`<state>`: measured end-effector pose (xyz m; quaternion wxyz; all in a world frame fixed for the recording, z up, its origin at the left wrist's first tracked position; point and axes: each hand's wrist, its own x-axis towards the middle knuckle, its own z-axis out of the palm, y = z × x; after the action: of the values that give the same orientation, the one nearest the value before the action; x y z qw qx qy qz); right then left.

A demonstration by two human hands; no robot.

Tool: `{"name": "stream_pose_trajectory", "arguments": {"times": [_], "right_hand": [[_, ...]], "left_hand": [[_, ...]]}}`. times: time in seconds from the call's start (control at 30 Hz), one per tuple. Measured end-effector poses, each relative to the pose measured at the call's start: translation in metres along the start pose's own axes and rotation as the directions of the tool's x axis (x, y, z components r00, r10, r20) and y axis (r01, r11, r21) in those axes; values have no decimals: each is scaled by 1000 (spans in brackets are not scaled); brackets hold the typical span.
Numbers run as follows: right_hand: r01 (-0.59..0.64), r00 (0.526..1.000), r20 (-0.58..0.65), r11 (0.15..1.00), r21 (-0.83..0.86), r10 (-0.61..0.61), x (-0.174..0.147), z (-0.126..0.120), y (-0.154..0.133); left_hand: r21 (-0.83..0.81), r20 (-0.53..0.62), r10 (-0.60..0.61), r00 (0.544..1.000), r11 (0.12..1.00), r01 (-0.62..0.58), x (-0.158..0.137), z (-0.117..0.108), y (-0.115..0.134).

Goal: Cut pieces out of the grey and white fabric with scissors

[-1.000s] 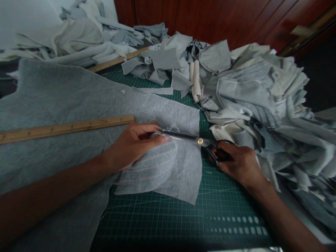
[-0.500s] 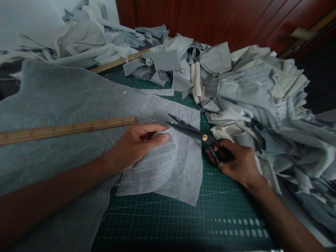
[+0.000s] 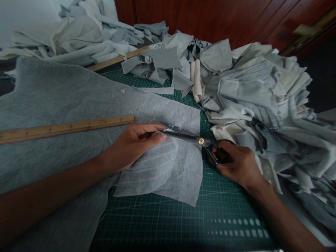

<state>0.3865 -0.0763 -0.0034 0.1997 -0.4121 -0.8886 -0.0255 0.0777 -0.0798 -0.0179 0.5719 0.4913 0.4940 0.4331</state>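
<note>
My left hand [image 3: 140,141] pinches the top edge of a grey fabric piece [image 3: 151,171] marked with pale pink lines and rounded on its right side. Black-handled scissors [image 3: 183,136] are gripped in my right hand [image 3: 235,161]. Their dark blades lie nearly closed at my left fingertips, along the edge of the pinched piece; whether cloth sits between them is hard to see. Underneath spreads a large grey cloth [image 3: 65,91], with white lint on the blades. A wooden ruler [image 3: 68,127] rests on that cloth, left of my left hand.
A green cutting mat [image 3: 162,224] covers the table. Heaped cloth [image 3: 252,94] rises at the right, with fabric scraps [image 3: 165,59] at the back. Another wooden ruler [image 3: 118,58] lies by a cloth pile [image 3: 76,33] at back left. A reddish wooden door [image 3: 210,17] stands behind.
The scissors have moved left and their blades have come closer together, the tips now reaching my left fingers. My left hand keeps its pinch on the fabric piece.
</note>
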Motion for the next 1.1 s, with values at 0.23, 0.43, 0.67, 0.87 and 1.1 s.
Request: {"name": "stream_pose_trajectory", "arguments": {"times": [0.23,0.43,0.67,0.87,1.1], "right_hand": [[31,1000,-1,999,-36,-31,2,-6,1],[4,999,36,997,-79,-2,2,-8,0],[-19,997,67,998,-63,23,0,-8,2],[-58,996,66,997,-48,61,1,-8,0],[-36,998,43,998,-52,38,-1,-14,-3]], "left_hand": [[-58,79,18,997,998,-14,1,-3,-2],[-80,113,27,993,997,-18,1,-3,-1],[-84,118,16,993,996,-6,2,-3,-1],[-108,126,-42,991,993,56,1,-2,3],[-101,120,-18,993,994,30,1,-1,3]]}}
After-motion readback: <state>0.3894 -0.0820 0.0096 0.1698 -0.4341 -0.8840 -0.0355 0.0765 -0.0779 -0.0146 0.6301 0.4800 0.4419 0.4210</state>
